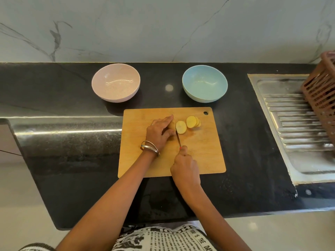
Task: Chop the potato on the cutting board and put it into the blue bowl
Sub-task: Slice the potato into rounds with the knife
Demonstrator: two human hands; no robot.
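A wooden cutting board (199, 153) lies on the black counter. My left hand (159, 132) presses down on the uncut part of the potato (171, 125), mostly hidden under my fingers. My right hand (184, 169) grips a small knife (178, 139) whose blade stands against the potato's cut face. Several yellow potato slices (191, 122) lie fanned out just right of the blade. The blue bowl (204, 86) sits behind the board, with nothing in it.
A pink bowl (116, 82) stands at the back left. A steel sink drainboard (297, 120) fills the right side, with a brown slatted basket (322, 98) on it. The counter's front edge runs close to my body.
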